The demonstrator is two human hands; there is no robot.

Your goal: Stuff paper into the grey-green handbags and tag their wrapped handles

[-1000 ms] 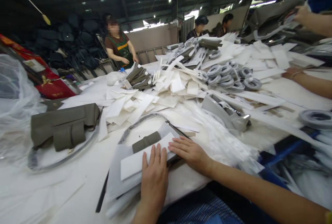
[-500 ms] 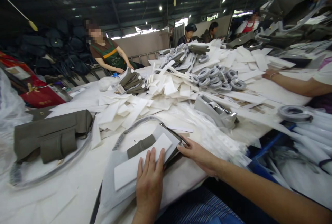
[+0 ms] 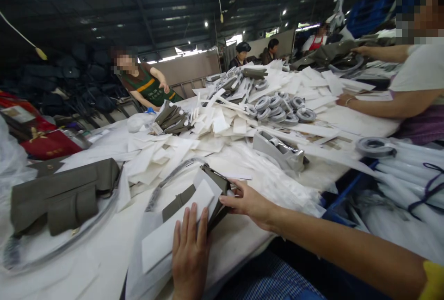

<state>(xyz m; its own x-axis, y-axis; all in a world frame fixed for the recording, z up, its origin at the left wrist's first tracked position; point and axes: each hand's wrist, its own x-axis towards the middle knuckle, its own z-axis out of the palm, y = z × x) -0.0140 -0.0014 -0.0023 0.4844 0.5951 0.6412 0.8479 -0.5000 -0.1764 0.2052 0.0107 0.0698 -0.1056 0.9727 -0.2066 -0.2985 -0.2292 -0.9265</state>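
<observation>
An olive-grey handbag (image 3: 178,203) lies on the table in front of me, with a thin white sheet around it. My left hand (image 3: 190,244) rests with fingers stretched out on a white foam strip (image 3: 161,242) that covers part of the bag. At the bag's right end, my right hand (image 3: 248,202) closes thumb and fingers on the edge of the handbag. The bag's strap (image 3: 156,193), wrapped in clear plastic, curves away behind it. To the left lies a second olive-grey handbag (image 3: 65,189) with a wrapped strap.
White strips (image 3: 149,156) and rolled grey straps (image 3: 277,105) are heaped mid-table. A grey tape dispenser (image 3: 277,149) stands beyond my right hand. At right is a blue crate (image 3: 342,198) with plastic-wrapped pieces. Several people work around the table, one close on the right (image 3: 412,101).
My right hand has lifted and turned the bag's right end, so more of its dark side shows. The left hand stays on the foam strip. The view has turned slightly right.
</observation>
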